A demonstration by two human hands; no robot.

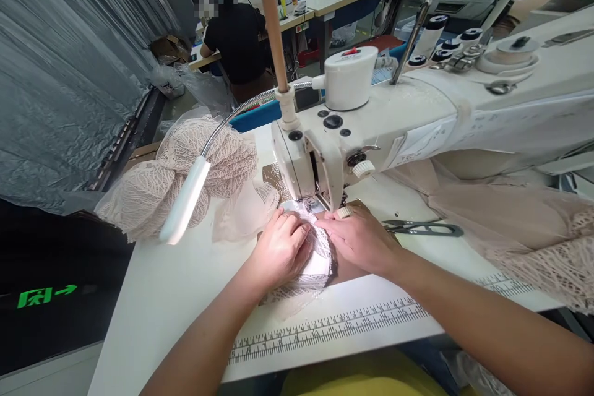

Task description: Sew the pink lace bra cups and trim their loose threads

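Note:
A white lace piece point(315, 260) lies on the sewing table point(176, 284) just in front of the needle of a white sewing machine point(371, 117). My left hand point(281, 247) presses down on the lace's left side with curled fingers. My right hand point(359, 238) holds the right side flat, its fingers close together and pointing at the needle, a thimble-like ring on one finger. The lace between both hands is partly hidden.
A heap of beige lace point(185, 167) sits at the left behind a gooseneck lamp point(185, 201). Thread snips point(422, 228) lie to the right, more beige fabric point(524, 229) beyond. A printed ruler point(334, 325) runs along the table's front edge. Another person point(236, 31) sits at a far bench.

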